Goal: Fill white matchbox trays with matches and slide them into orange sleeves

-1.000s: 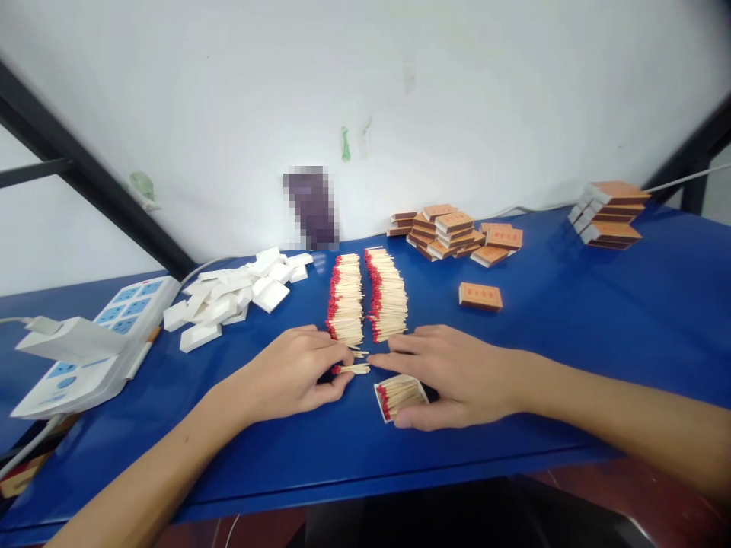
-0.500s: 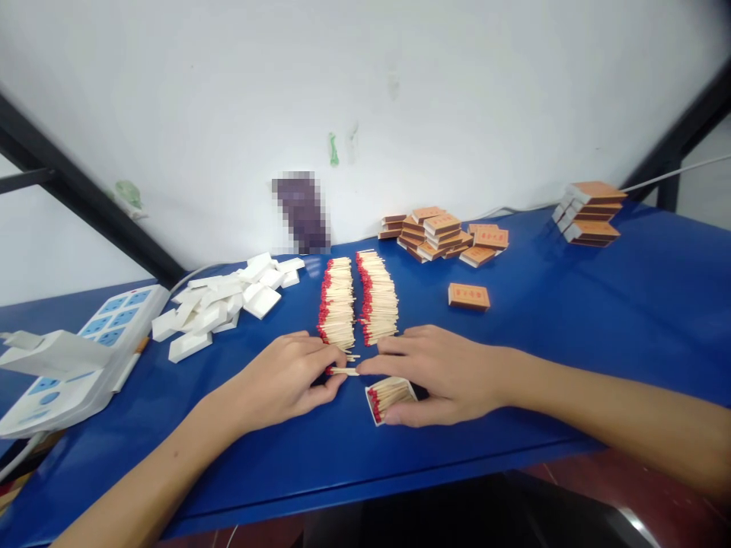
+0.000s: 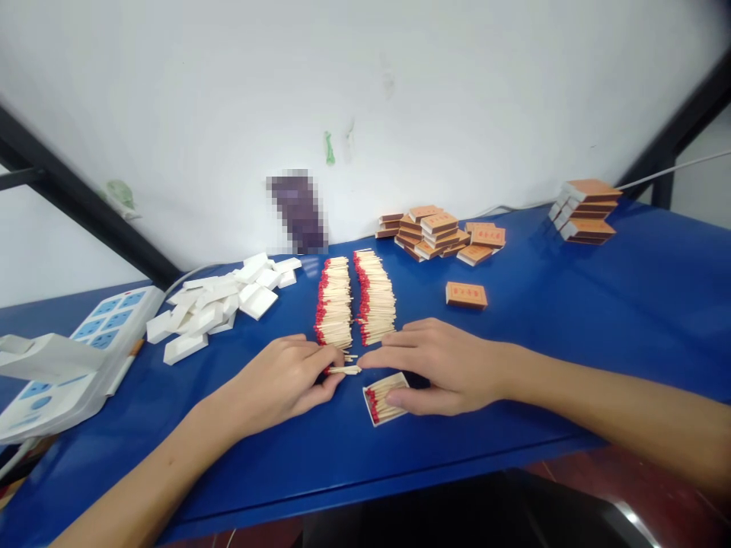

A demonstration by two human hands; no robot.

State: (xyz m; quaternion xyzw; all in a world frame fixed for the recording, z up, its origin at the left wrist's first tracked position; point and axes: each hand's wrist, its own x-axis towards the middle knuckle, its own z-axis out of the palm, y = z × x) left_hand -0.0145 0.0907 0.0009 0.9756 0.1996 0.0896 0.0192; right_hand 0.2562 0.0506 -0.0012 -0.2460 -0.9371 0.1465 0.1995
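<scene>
Two long rows of red-tipped matches (image 3: 355, 300) lie in the middle of the blue table (image 3: 571, 335). My left hand (image 3: 279, 380) pinches a small bunch of matches (image 3: 343, 370) at the near end of the rows. My right hand (image 3: 442, 365) touches the other end of that bunch with its forefinger, its fingers lying flat. Its thumb rests beside an open white tray of matches (image 3: 384, 399) that lies on the table just below it.
A heap of empty white trays (image 3: 220, 304) lies at the left, beside a white power strip (image 3: 68, 358). Orange matchbox sleeves are piled at the back (image 3: 439, 232), one (image 3: 467, 294) lies alone, and a stack (image 3: 585, 211) stands far right.
Both hands have stayed on the small bunch of matches. My right hand has slid slightly off the tray, leaving more of it uncovered. The camera has shifted a little.
</scene>
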